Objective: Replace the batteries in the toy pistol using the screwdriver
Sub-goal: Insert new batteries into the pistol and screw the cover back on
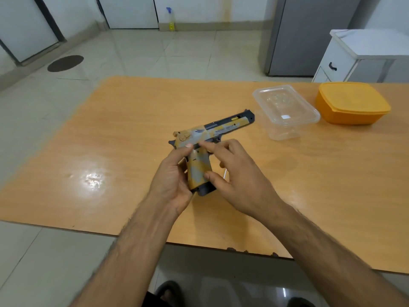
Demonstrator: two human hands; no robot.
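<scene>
The left hand (174, 176) is holding the toy pistol (210, 138) above the middle of the wooden worktop (110, 140), its grip curled around the rear of the handle with the thumb lying up along the frame just below the slide. The pistol, painted in yellow and grey patches with a dark muzzle and a dark base plate under the handle, is being held with its barrel pointing away and to the right, toward a clear plastic container (285, 111). The right hand (234, 173) is resting against the front of the handle: its thumb is pressing on the lower part of the handle, its index finger is reaching out to the frame near the trigger area, and the other fingers are loosely bent behind the handle, so this grip is pinching the handle lightly rather than wrapping it. A thin pale sliver is showing just beside the right palm, too small to identify. The clear container is sitting on the worktop just beyond the muzzle, and a closed orange lidded box (352, 103) is standing to its right, apart from it. Farther back, a spray bottle (170, 19) is standing on the tiled floor against the wall.
</scene>
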